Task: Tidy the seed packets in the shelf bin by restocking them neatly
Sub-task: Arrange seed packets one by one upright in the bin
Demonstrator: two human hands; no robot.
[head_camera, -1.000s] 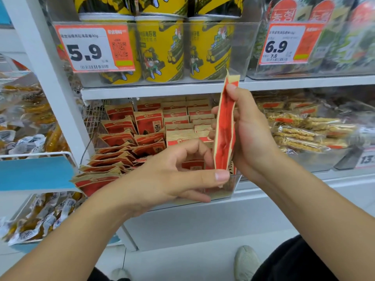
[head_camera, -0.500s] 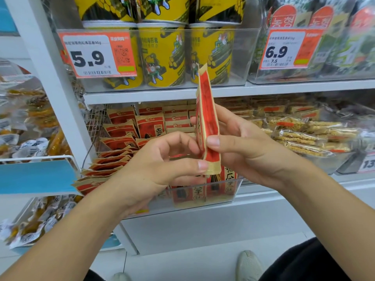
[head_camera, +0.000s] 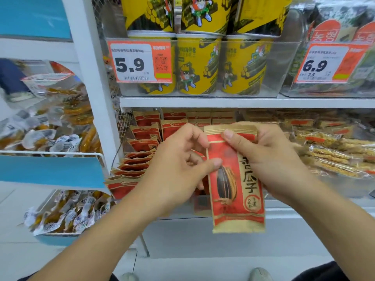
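Gripping seed packet (head_camera: 236,179) upright | both hands, left (head_camera: 178,165), right (head_camera: 269,157) | before bin front edge (head_camera: 182,214)

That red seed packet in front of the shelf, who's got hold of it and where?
The right hand holds the seed packet near its top, thumb across the front. The left hand pinches its left edge below that.

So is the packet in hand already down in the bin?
No, the seed packet is held upright in front of the shelf bin, gripped by both hands.
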